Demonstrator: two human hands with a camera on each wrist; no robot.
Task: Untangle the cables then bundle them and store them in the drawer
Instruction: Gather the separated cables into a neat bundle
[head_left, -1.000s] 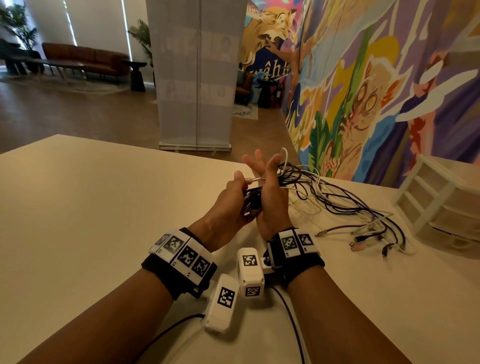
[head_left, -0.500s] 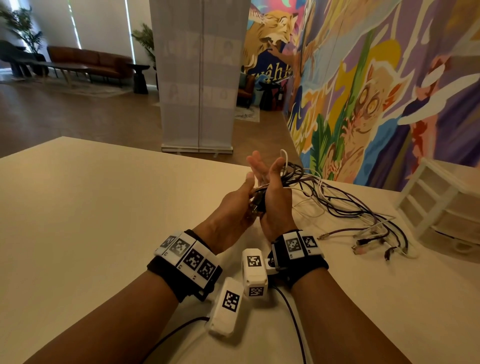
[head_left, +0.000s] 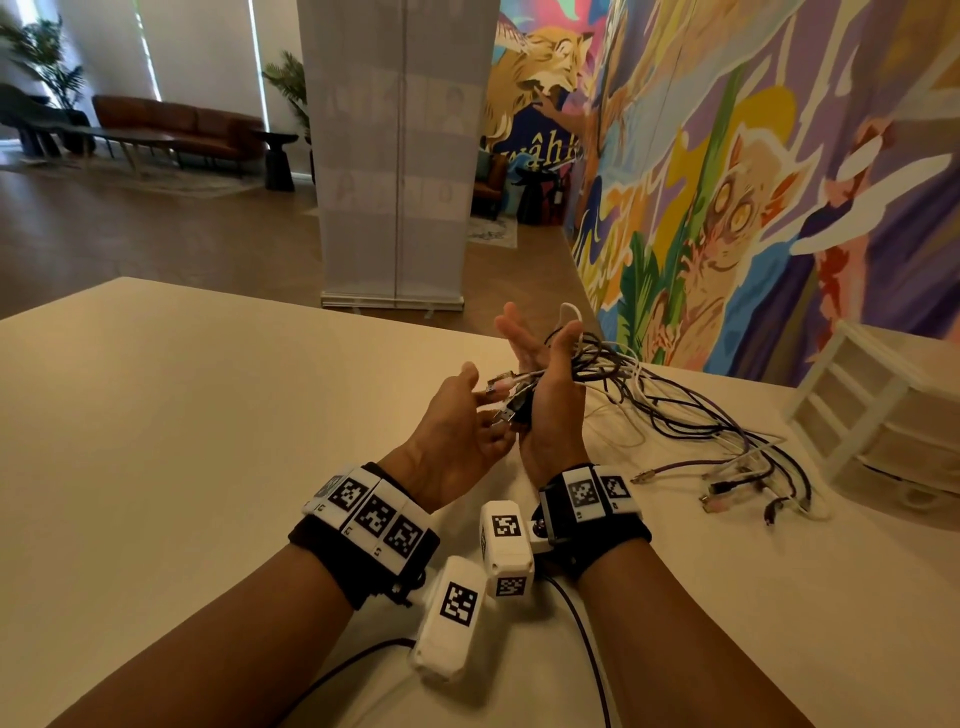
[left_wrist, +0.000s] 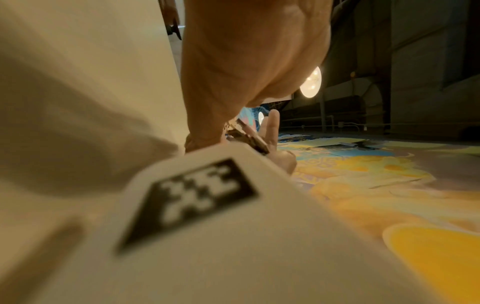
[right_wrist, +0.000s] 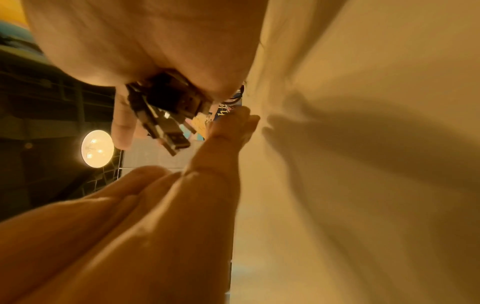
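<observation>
right hand (head_left: 551, 402) grasps plug ends of cables (head_left: 675, 410) | left hand (head_left: 452, 431) released beside | cables trail on desk (head_left: 156, 415), not bundled | drawer unit (head_left: 878, 410) waits, nothing stored yet

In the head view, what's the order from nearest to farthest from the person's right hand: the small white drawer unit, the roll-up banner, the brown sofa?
From the right hand:
1. Drawer unit, on the table to its right.
2. Banner, on the floor beyond the table's far edge.
3. Sofa, far back on the left.
</observation>
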